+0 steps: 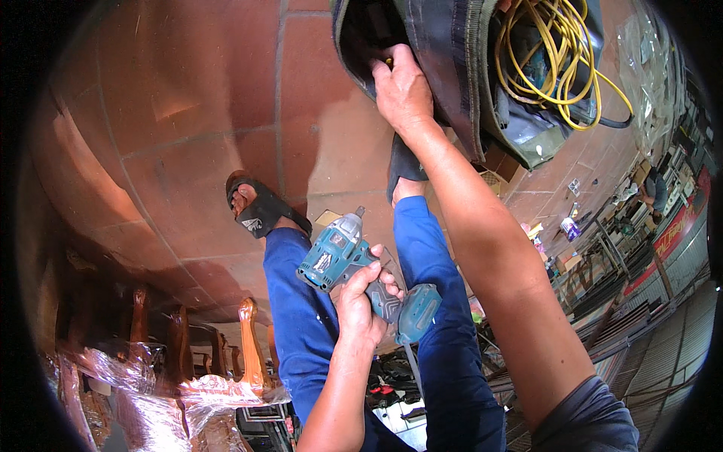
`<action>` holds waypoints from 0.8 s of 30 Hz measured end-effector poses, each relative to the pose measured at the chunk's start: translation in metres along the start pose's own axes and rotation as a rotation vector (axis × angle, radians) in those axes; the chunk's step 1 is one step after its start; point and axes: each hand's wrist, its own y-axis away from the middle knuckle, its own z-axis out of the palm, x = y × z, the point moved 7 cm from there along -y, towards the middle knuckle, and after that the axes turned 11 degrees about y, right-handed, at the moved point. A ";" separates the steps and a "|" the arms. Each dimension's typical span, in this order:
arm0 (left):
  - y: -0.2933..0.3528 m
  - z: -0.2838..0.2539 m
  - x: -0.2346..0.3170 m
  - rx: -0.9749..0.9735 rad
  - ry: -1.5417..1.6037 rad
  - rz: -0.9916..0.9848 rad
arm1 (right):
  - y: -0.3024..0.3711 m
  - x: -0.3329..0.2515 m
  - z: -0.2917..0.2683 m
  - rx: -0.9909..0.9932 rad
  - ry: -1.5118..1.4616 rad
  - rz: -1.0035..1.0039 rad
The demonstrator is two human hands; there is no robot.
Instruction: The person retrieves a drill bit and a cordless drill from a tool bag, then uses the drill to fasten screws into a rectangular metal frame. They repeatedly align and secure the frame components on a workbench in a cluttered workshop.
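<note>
My left hand [360, 301] is wrapped round the grip of a teal and black cordless impact driver [331, 256]. The driver's nose points up, and its battery [419, 313] sits at the lower right, over my blue trousers. My right hand [404, 87] reaches to the dark mouth of a tool bag [444, 71] at the top. Its thumb and fingers are closed there, with a small yellow bit showing between them. What they hold is mostly hidden. A coil of yellow cable [553, 56] lies on the bag's right part.
Reddish floor tiles [181, 173] spread under my sandalled feet. Plastic-wrapped wooden furniture [226, 384] stands at the lower left. Clear plastic wrap [644, 68] lies right of the bag. Metal bars [625, 324] and clutter fill the right, with another person [654, 192] far off.
</note>
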 end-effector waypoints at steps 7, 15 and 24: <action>-0.002 -0.002 -0.002 -0.018 0.048 -0.009 | -0.031 -0.012 0.003 0.032 -0.235 -0.148; -0.004 -0.007 -0.005 0.002 0.067 -0.029 | -0.058 -0.010 0.023 -0.127 0.186 -0.171; -0.003 -0.004 -0.004 -0.013 0.067 -0.012 | -0.043 -0.008 0.026 -0.182 0.340 -0.264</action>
